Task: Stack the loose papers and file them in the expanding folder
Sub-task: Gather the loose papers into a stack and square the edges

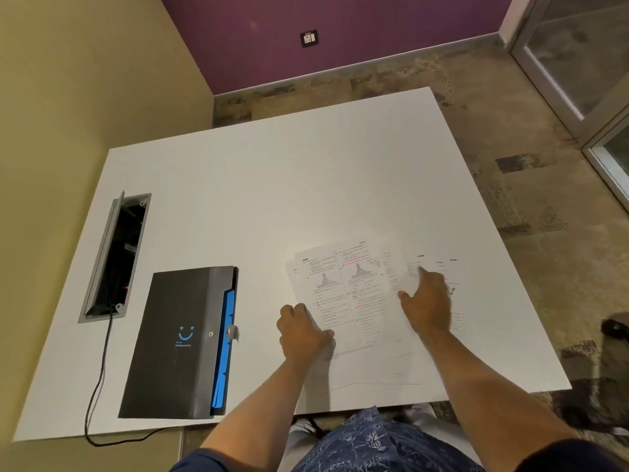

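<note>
Several loose printed papers (pixel 343 287) lie overlapped on the white table (pixel 272 185), near its front right. My left hand (pixel 301 330) grips the left edge of the top sheet, fingers curled over it. My right hand (pixel 427 303) rests flat on the sheets to the right, fingers spread and pointing away from me. More sheets (pixel 439 264) stick out beyond that hand. The black expanding folder (pixel 180 342) lies closed to the left of the papers, blue tabs showing along its right side, apart from both hands.
An open cable box (pixel 115 253) is set into the table at the left, with a black cable (pixel 98 379) running over the front edge. A yellow wall stands close on the left. Carpeted floor lies beyond the table's right and far edges.
</note>
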The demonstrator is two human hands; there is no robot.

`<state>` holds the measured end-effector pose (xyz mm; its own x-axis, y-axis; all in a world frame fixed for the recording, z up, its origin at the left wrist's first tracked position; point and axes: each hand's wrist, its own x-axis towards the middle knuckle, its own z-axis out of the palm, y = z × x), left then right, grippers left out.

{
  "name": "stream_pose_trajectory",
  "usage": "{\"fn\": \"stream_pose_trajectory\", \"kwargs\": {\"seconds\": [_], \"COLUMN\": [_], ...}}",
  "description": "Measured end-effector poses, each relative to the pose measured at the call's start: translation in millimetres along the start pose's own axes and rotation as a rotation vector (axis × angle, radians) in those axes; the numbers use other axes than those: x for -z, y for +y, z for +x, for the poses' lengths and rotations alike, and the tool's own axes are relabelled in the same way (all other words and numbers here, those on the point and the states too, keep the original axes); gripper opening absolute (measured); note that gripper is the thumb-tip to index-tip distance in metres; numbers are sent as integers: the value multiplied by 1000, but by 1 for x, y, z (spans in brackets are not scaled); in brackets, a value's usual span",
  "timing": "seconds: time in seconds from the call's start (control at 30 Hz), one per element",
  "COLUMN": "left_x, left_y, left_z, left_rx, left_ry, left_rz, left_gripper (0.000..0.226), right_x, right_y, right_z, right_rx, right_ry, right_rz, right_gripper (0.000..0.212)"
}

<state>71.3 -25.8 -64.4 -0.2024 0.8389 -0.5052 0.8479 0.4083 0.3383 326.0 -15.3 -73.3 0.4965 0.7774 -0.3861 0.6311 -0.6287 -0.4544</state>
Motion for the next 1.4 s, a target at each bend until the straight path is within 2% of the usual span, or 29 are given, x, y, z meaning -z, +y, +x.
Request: {"fn": "stream_pose_trajectory", "kwargs": {"seconds": [0.07,0.13,0.27,0.4,0.53,0.63,0.77,0.83,0.93,1.07,1.23,1.4], "left_x": [-2,-4,-2,4,9,10,8,7,4,-3,-6,-11], "left_y": [0,-3,-4,-1,5,9,15,17,20,27,37,36], "left_z": [-4,-6,-5,-3,-3,-3,-4,-6,-11,-13,-13,-14], "left_rx": [65,65,-8,-51,-132,-176,-218,-186,-48,-11,3,-1], "left_ry": [20,31,23,-13,-77,-87,-93,-84,-36,-49,-50,-35], "left_rz": [62,140,233,264,261,273,241,166,24,-41,-114,-160], "left_gripper": [96,110,118,114,100,87,75,83,102,90,83,76], "right_x": [5,9,12,17,19,20,27,29,28,18,17,18], "right_y": [5,9,14,13,14,10,12,15,19,14,7,3], "right_z": [-2,-2,2,6,4,5,13,13,5,-7,-4,-6], "right_rx": [-178,-317,-313,-297,-401,-382,-325,-302,-377,-369,-363,-285], "right_ry": [130,120,101,94,121,86,53,58,118,87,63,68], "right_rz": [-169,-173,-181,-173,-112,-94,55,144,43,-53,105,86], "right_gripper": [82,93,92,84,88,85,76,72,71,63,58,58]}}
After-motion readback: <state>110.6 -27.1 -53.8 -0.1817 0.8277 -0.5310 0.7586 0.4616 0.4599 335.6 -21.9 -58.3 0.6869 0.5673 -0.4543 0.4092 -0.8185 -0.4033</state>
